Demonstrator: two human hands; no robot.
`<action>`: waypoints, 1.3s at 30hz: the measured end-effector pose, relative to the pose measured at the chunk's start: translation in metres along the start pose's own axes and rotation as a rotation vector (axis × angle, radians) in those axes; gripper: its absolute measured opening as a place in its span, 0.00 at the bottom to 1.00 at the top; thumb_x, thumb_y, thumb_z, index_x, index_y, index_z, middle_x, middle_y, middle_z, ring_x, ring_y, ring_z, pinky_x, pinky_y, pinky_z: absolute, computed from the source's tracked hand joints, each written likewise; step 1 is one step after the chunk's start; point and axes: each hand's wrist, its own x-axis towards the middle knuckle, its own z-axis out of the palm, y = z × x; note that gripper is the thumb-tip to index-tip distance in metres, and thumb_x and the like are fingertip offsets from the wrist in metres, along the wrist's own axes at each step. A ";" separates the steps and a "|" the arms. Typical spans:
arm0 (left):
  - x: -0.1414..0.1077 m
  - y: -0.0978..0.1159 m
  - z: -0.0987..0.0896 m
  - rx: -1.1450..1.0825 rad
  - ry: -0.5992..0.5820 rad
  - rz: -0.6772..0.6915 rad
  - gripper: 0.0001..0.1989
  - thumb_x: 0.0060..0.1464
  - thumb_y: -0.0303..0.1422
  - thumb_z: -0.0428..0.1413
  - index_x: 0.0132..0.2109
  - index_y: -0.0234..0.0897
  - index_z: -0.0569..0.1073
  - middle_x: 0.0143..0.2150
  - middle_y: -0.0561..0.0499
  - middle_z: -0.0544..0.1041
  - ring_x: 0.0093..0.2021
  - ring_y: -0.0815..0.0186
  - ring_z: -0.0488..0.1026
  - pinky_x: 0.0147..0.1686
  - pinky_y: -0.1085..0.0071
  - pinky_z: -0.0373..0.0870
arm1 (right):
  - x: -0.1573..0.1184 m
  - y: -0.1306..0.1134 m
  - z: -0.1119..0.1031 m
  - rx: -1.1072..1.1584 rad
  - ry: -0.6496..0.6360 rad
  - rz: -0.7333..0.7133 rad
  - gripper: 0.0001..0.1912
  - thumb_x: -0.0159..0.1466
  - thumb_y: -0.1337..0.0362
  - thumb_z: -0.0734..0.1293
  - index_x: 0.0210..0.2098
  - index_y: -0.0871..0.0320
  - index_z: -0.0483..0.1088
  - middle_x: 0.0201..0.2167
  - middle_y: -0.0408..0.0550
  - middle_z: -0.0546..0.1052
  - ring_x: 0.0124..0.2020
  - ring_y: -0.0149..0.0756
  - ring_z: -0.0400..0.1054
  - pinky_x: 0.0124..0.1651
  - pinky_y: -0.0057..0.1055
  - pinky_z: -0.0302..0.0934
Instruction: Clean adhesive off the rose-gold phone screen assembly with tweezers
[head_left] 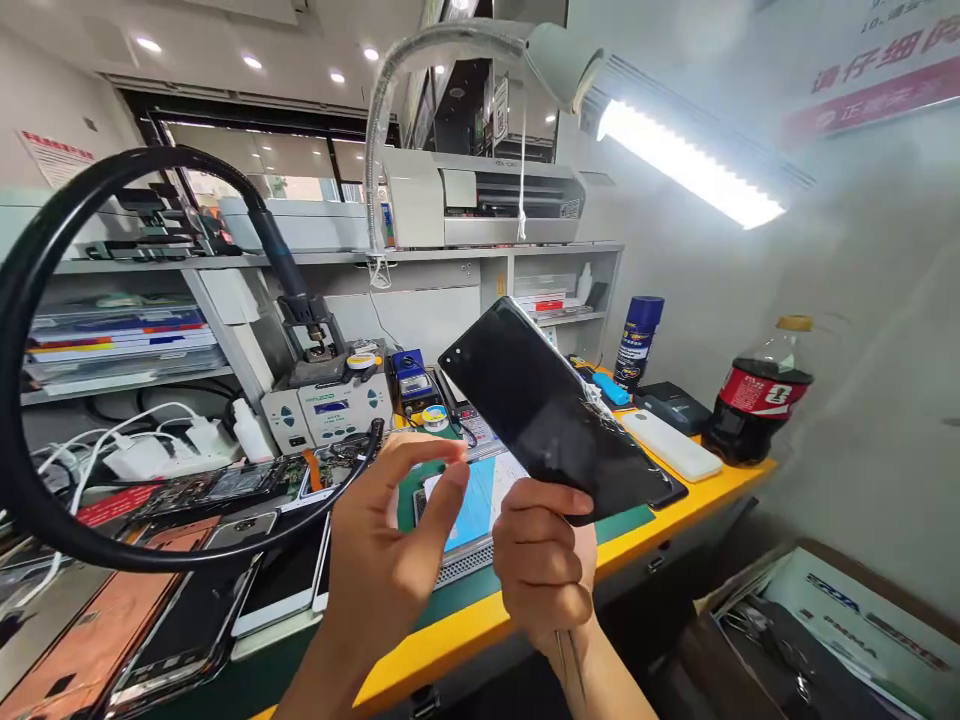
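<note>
My right hand (546,560) grips a black smartphone (555,400) by its lower edge, tilted, with the dark screen toward me. Two small camera holes show near the screen's upper left corner. From below that same fist stick out two thin metal prongs (568,665), like the ends of tweezers; the rest is hidden in the palm. To the left of the phone, apart from it, my left hand (401,530) has thumb and forefinger pinched together. Whether anything small sits between those fingertips I cannot make out. Behind both hands lies a blue and white sheet (476,495) on the bench.
Several phones and phone parts (176,600) cover the bench's left side, under a looping black hose (15,400). A soldering station (330,405) stands behind. On the right are a white phone (675,445), a spray can (637,340) and a cola bottle (761,395).
</note>
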 end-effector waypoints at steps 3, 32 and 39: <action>0.004 0.008 -0.003 -0.157 -0.044 -0.172 0.09 0.59 0.41 0.61 0.43 0.45 0.81 0.45 0.51 0.81 0.49 0.58 0.75 0.47 0.65 0.70 | 0.006 -0.027 -0.001 -0.064 -0.116 0.004 0.34 0.59 0.40 0.68 0.17 0.54 0.47 0.09 0.25 0.38 0.08 0.15 0.28 0.11 0.15 0.35; 0.009 0.026 0.001 -0.234 -0.044 -0.371 0.11 0.58 0.37 0.62 0.46 0.37 0.81 0.41 0.51 0.83 0.42 0.61 0.76 0.50 0.65 0.71 | 0.012 -0.062 0.018 -0.802 -0.184 -0.235 0.24 0.68 0.47 0.68 0.27 0.61 0.69 0.23 0.42 0.62 0.26 0.30 0.53 0.29 0.28 0.50; 0.009 0.014 0.003 -0.184 -0.026 -0.381 0.15 0.58 0.39 0.62 0.50 0.38 0.80 0.46 0.48 0.83 0.46 0.57 0.78 0.51 0.63 0.72 | 0.021 -0.054 0.010 -0.758 -0.174 -0.194 0.24 0.65 0.46 0.70 0.26 0.60 0.66 0.22 0.38 0.56 0.25 0.28 0.49 0.28 0.27 0.48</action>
